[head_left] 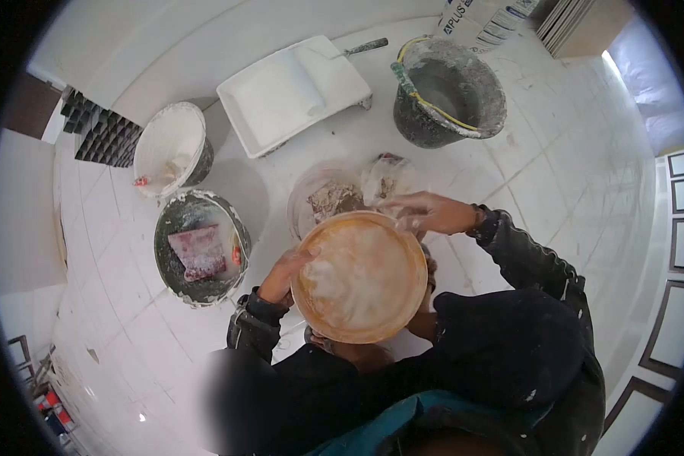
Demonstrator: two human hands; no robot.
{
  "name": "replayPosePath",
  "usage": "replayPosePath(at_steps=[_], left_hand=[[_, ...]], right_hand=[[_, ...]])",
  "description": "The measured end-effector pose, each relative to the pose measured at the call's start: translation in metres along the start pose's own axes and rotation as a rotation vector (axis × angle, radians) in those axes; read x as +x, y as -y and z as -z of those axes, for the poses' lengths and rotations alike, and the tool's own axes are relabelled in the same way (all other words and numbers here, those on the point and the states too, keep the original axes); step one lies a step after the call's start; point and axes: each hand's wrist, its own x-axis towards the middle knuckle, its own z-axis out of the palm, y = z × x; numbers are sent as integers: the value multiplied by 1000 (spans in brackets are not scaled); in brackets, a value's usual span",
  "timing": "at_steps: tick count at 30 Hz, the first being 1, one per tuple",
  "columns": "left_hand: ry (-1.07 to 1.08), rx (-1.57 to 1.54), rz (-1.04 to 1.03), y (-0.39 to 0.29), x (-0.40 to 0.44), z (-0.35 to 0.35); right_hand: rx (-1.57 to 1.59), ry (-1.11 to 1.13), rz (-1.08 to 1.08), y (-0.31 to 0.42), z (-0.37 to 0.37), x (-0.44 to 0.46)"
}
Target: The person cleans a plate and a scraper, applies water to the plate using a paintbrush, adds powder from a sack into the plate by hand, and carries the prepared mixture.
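A round orange pan [359, 277] with whitish, cloudy stuff across its inside is held in front of my body; I cannot tell whether its bottom is solid or mesh. My left hand [287, 272] grips the pan's left rim. Just past the upper right rim, my right hand [432, 213] has its fingers stretched out, somewhat blurred, with nothing visible in them. Partly behind the pan, a pale tub [300, 199] holds crumbly grey-brown material [334, 201]. Beside it lies a clear plastic bag [387, 179] with some similar material.
A white paint tray [262, 125] with a roller stands by the wall. Right of it is a black bucket [425, 125] with a yellow handle. Leftward are a white-lined bucket [194, 125] and a dark bucket [163, 251] holding a reddish, white-smeared packet [199, 252]. Black stacked pieces [102, 133] stand farther left.
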Motion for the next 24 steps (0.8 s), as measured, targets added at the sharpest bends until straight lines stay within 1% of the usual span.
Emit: replayPosePath(at_steps=[1,2,3,4,5,7,8,10,13,15,17,19,20,21,23,24], left_hand=[[-69,-10,-77,-2,1,0],[-66,-6,-75,-5,3,0],[-117,-64,-79,-12,6,-2],[-168,-123,-87,-20,7,-4],[-168,-118,-94,-28,8,-8],[-168,-137,-231,-48,9,-20],[-168,-129,-242,-58,11,-24],[-152,-143,-298,-79,12,-29],[-175,-133,-362,-105,19,-29],[-158,-125,-428,-127,16,-48],[-133,-110,-474,-145,16,-63],[-103,-118,-484,-160,18,-75],[-99,-97,-479,-165,19,-83],[-70,-110,-464,-170,21,-91],[-17,-109,-466,-179,31,-110],[-7,-135,-460,-180,38,-117]], right_hand=[[1,-7,2,2,6,-8],[98,-109,-72,5,13,-17],[195,-208,-143,8,18,-24],[151,-318,-99,7,20,-30],[148,-318,-91,4,23,-36],[132,-516,-155,-8,29,-47],[128,-517,-142,-14,31,-50],[163,-649,-207,-31,32,-54],[181,-701,-190,-70,32,-49],[187,-724,-234,-83,30,-40],[192,-733,-206,-91,35,-40],[142,-458,-287,-81,41,-55],[-16,-443,-358,-75,46,-63],[-2,-459,-348,-81,45,-71],[10,-632,-390,-91,53,-85],[85,-695,-336,-96,51,-91]])
